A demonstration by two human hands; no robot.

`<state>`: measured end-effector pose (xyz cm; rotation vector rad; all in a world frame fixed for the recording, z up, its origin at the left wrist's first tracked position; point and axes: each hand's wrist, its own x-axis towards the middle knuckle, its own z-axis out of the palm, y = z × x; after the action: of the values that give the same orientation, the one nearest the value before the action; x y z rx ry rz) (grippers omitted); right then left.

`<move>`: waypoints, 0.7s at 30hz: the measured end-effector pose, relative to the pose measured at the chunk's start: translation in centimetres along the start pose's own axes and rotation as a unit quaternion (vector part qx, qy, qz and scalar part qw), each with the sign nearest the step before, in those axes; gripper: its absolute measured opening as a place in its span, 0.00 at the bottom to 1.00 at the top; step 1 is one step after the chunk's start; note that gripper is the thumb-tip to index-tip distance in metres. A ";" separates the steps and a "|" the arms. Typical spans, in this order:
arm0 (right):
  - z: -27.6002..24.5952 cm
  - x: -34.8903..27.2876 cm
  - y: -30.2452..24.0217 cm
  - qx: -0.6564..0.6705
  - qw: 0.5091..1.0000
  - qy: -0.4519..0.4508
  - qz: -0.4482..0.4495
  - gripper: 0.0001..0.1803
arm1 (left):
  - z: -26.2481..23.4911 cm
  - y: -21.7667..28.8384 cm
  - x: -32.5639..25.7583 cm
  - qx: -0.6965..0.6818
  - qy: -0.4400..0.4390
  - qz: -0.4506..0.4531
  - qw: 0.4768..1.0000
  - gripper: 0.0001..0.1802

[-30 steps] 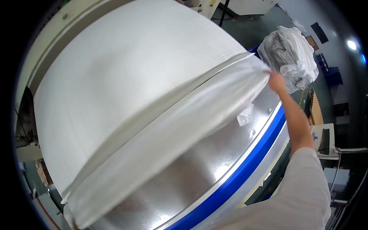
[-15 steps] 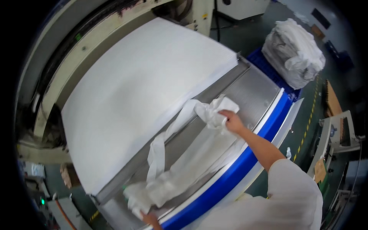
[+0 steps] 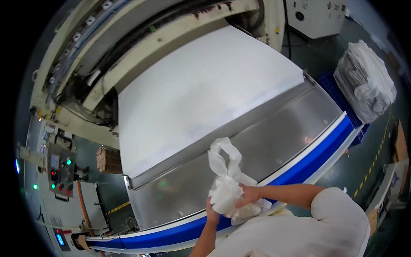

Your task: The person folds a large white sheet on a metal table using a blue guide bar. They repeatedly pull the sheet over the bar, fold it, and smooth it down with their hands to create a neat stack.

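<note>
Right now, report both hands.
Left hand: closed, holding the crumpled, soft white sheet bundle at its left.
Right hand: closed, holding the same bundle's right.

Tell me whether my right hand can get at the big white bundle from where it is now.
Probably not: the right hand is taken up with the crumpled white cloth, and the white bundle sits off past the right end of the metal table.

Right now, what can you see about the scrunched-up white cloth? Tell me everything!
The cloth is white, looks thin and soft, and is crumpled into a bundle. A twisted strip loops out. The left hand holds its left side, the right hand its right. It hides part of the metal table and blue edge; resting or lifted, I can't tell.
</note>
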<state>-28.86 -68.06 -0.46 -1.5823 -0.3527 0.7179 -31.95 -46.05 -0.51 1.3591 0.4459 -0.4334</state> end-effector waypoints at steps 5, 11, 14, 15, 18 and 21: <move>1.4 -0.8 -3.0 -0.019 1.000 0.012 -0.021 0.40 | -1.1 1.4 -2.7 0.249 -0.079 0.074 0.962 0.22; 5.3 1.8 -5.6 -0.026 0.999 0.025 -0.010 0.25 | -5.5 4.2 -4.7 0.064 -0.043 0.228 0.971 0.24; 7.4 1.7 -8.6 0.110 0.994 0.001 -0.006 0.24 | -6.3 8.5 -6.0 0.023 -0.099 0.244 0.964 0.21; 7.3 1.2 -9.5 0.158 0.987 -0.003 -0.016 0.25 | -6.1 9.4 -6.1 0.026 -0.094 0.264 0.960 0.22; 6.7 0.7 -8.3 0.178 0.980 0.071 -0.047 0.26 | -9.7 9.3 -2.0 0.469 0.108 0.502 0.719 0.22; 0.3 -3.9 -12.4 0.099 0.952 0.282 -0.066 0.30 | -10.3 8.7 -1.1 -0.049 0.014 0.303 0.952 0.21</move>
<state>-29.73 -68.30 12.56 -1.4811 0.0380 0.1688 -28.80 -34.45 5.68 1.3293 0.0548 0.1155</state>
